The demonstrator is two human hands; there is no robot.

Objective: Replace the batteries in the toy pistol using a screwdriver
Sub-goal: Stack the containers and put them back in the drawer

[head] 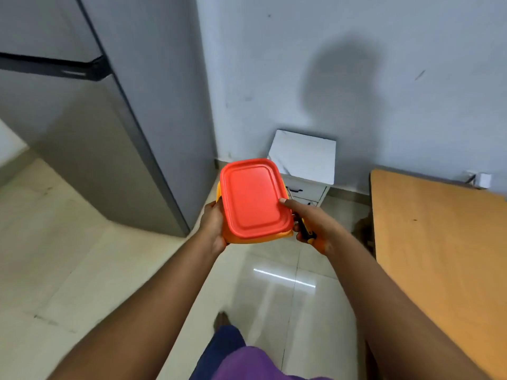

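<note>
A fridge (90,127) stands at my left. My left hand (212,224) cups the orange box (256,200) from its left side, red lid on. My right hand (310,223) steadies the box, forefinger on the lid, other fingers wrapped round the screwdriver (306,229). A table (439,242) stands at right. No toy pistol shows.

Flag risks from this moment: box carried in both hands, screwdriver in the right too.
1. The right hand holds the screwdriver while only its thumb presses the lid; either could slip.
2. The left hand grips just one side of the box, so it may tilt and drop to the tiled floor.
3. The person is standing, and the table edge is close on the right.
</note>
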